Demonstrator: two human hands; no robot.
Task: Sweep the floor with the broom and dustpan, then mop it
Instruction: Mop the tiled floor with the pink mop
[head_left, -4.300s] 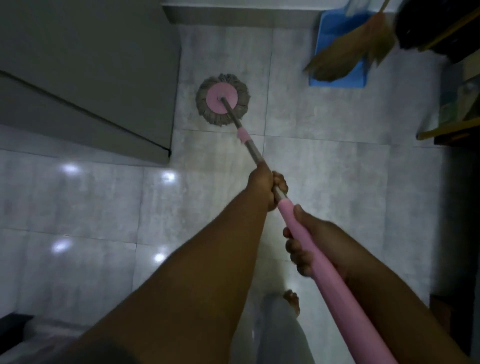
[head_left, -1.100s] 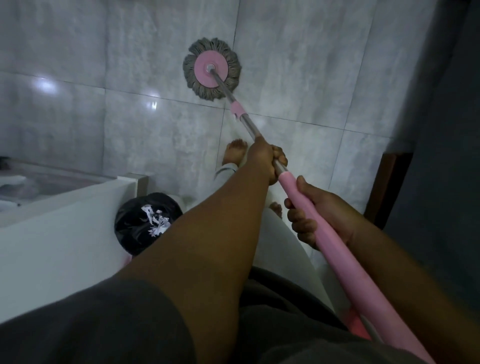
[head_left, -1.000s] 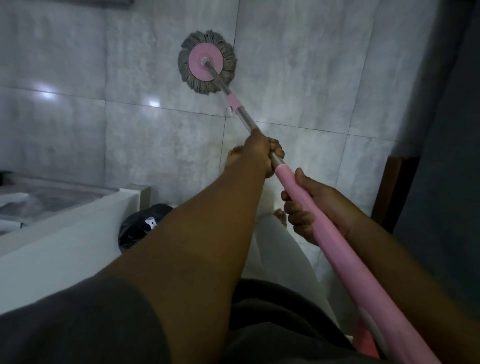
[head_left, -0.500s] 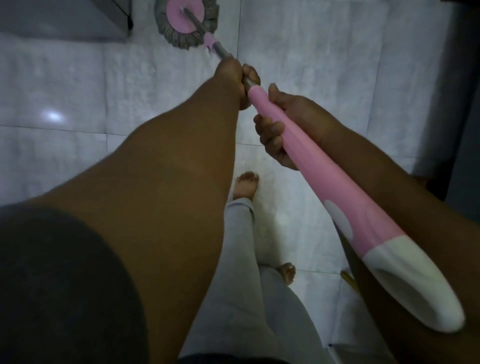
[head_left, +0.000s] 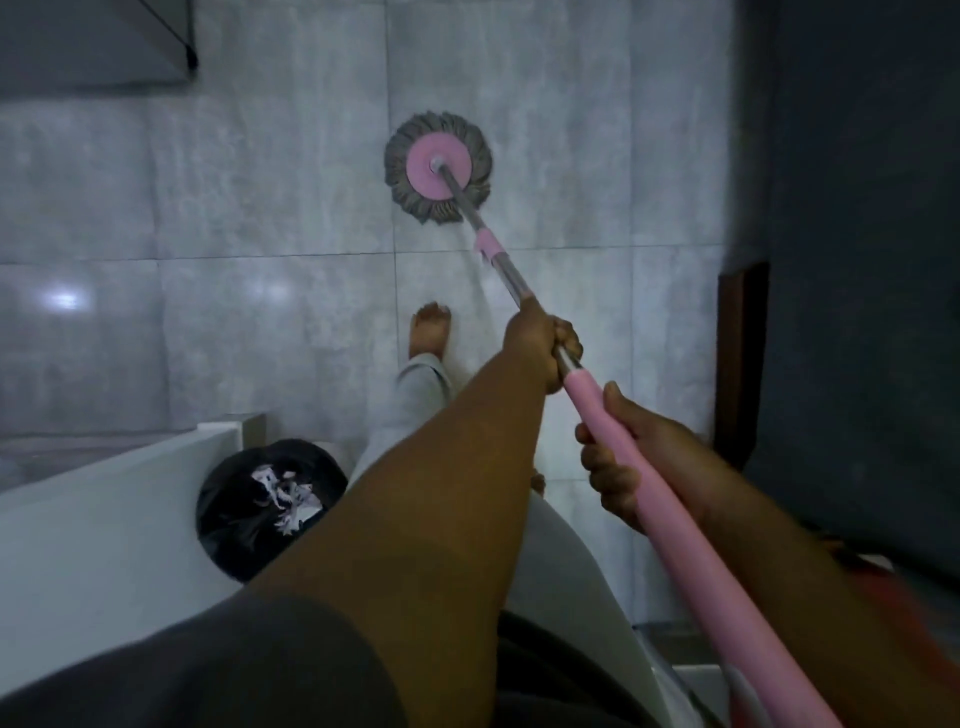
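A spin mop with a round grey-fringed pink head (head_left: 438, 169) lies flat on the grey tiled floor (head_left: 270, 208) ahead of me. Its metal shaft runs back toward me and turns into a pink handle (head_left: 675, 530). My left hand (head_left: 540, 345) grips the shaft where the metal meets the pink grip. My right hand (head_left: 631, 462) grips the pink handle just behind it. My bare foot (head_left: 430, 330) stands on the tile below the mop head. No broom or dustpan is in view.
A black bin bag (head_left: 267, 501) with crumpled paper sits at lower left beside a white ledge (head_left: 104, 514). A dark wall (head_left: 857, 260) with a brown door frame (head_left: 740, 358) closes the right side. A grey cabinet corner (head_left: 104, 47) juts in at top left.
The mop head has come back from the cabinet corner at top left to the middle tile, nearer my foot. Both hands keep their grip on the handle; the bin bag and ledge are in view again.
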